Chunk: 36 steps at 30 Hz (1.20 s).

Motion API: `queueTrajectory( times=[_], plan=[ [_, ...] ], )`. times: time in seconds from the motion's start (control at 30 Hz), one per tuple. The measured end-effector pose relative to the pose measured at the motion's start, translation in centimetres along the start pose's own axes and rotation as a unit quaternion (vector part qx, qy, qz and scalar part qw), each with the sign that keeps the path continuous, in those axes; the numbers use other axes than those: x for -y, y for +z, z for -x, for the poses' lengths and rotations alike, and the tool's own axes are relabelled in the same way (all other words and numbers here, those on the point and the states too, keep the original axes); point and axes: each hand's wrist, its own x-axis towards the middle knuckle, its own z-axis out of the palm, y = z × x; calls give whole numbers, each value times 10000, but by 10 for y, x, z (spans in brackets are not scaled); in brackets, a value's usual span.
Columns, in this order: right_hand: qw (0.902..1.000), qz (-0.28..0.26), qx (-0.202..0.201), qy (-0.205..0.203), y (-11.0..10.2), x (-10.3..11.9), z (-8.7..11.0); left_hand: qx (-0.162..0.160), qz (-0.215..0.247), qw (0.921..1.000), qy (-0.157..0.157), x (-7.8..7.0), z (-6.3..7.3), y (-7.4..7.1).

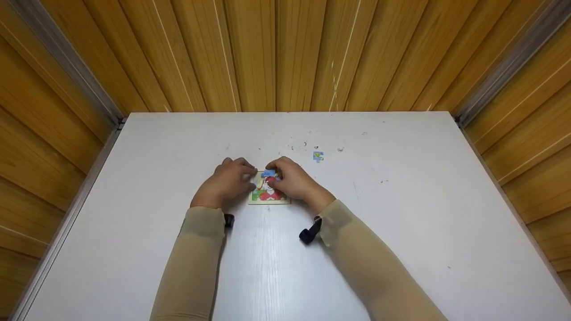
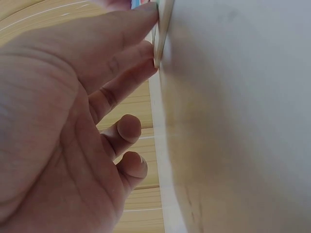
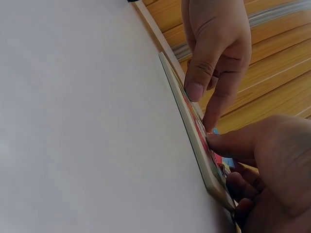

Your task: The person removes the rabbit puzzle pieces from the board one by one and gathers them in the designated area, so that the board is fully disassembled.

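Observation:
A small framed jigsaw puzzle (image 1: 269, 201), with a red figure on green and blue, lies on the white table. My left hand (image 1: 227, 180) is at its left side. The left thumb (image 2: 141, 19) rests on the board and the nearby fingers touch its edge, while the last two fingers bend loosely off it. From the right, my right hand (image 1: 292, 178) reaches over the board and pinches a blue jigsaw piece (image 1: 269, 172) at the far edge. That piece (image 3: 227, 161) shows partly between thumb and fingers in the right wrist view; the rest is hidden.
Another jigsaw piece (image 1: 318, 156), blue and green, lies on the table beyond my right hand. Dark specks (image 1: 305, 144) mark the table top (image 1: 401, 214) nearby. Wood-panelled walls (image 1: 285, 53) rise behind the table and at both sides.

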Motion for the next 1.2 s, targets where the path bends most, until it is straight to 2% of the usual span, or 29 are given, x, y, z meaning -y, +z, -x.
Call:
queueTrajectory(
  times=[0.23, 0.67, 0.9, 1.03, 1.2],
  plan=[
    [9999, 35, 5, -102, -3, -3, -1, -17, -96, 9999, 30, 0, 0, 0],
    [9994, 217, 260, -8, -3, -1, 0, 24, 4, 9999, -150, -2, 0, 0],
    [9998, 160, 113, -7, -4, -2, -1, 71, 47, 9999, -146, -3, -1, -1],
    [10000, -61, -7, -14, -9, -2, -3, 20, 67, 9999, -100, -4, 0, -1],
    [9968, -753, -219, 125, -20, -5, 0, 16, 121, 9997, -191, -5, 2, 2]
  ],
)
